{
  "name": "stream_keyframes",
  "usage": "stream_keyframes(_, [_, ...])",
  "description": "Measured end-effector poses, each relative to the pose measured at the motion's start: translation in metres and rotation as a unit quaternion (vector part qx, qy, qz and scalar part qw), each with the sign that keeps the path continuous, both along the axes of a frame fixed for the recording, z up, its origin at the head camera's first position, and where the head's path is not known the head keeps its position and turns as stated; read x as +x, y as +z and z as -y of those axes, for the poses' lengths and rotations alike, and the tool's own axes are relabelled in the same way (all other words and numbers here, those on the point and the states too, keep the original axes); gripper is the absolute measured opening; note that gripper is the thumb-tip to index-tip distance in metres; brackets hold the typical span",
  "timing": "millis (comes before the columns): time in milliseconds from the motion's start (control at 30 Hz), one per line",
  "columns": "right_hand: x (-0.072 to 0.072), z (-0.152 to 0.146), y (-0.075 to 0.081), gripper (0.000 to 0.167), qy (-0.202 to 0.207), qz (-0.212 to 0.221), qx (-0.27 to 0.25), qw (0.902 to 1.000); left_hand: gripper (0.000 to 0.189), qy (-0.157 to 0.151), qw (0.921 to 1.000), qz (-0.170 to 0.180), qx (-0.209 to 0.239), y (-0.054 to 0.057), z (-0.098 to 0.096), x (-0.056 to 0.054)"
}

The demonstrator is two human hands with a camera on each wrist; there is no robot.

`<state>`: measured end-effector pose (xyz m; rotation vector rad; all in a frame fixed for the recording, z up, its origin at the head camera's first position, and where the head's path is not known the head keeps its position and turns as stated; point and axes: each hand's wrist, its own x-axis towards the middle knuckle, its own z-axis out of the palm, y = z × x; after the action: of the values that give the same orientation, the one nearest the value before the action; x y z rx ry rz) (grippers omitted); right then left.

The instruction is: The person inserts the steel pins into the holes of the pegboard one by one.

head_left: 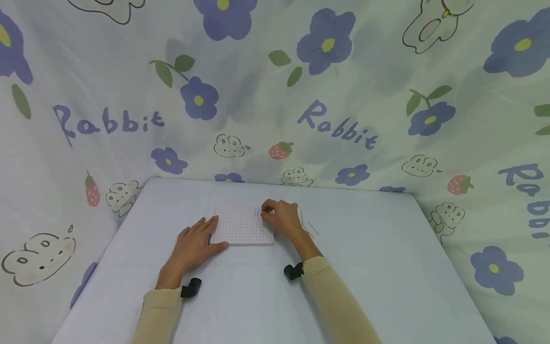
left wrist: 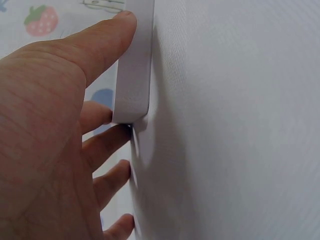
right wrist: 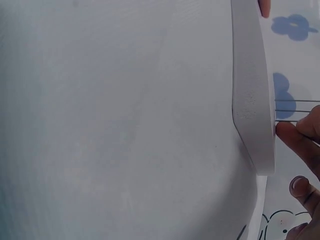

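A white pegboard (head_left: 240, 234) with a grid of small holes lies flat on the table. My left hand (head_left: 193, 246) rests at its near left corner, thumb (left wrist: 107, 42) against the front edge and the other fingers spread along the left side. Over the board's far right part, the thumb and index finger of my right hand (head_left: 284, 219) pinch a thin dark metal pin (right wrist: 286, 121) low down, fingertips right at the board's surface. Beside it two similar pins (right wrist: 287, 105) stand upright from the board, in a row with the pinched one.
Several loose thin pins (head_left: 313, 228) lie on the white table (head_left: 365, 267) to the right of my right hand. A patterned curtain (head_left: 258, 105) hangs behind the table and at its sides. Small black cameras (head_left: 294, 272) sit on both wrists.
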<state>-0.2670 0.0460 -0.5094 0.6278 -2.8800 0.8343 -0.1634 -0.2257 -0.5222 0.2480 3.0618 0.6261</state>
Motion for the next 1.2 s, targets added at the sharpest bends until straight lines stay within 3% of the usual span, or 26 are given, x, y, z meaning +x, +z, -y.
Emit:
stream_keyframes(233, [-0.001,0.001,-0.002,0.006,-0.003,-0.008,0.007,0.9999,0.091,0.000,1.0000,0.003,-0.002,0.000,0.000,-0.001])
stream_keyframes(467, [0.001,-0.003,0.000,0.010,-0.014,0.011,0.017,0.9997,0.091,0.003,1.0000,0.006,0.000,0.001,-0.001,0.000])
stream_keyframes(867, [0.005,-0.035,0.001,0.013,-0.049,0.025,0.016,0.9983,0.093,-0.002,1.0000,0.007,-0.001,0.000,0.000,-0.001])
stream_keyframes(1200, [0.005,-0.053,-0.002,0.013,-0.064,0.023,0.010,0.9976,0.090,0.001,1.0000,0.008,0.001,0.006,-0.003,0.001])
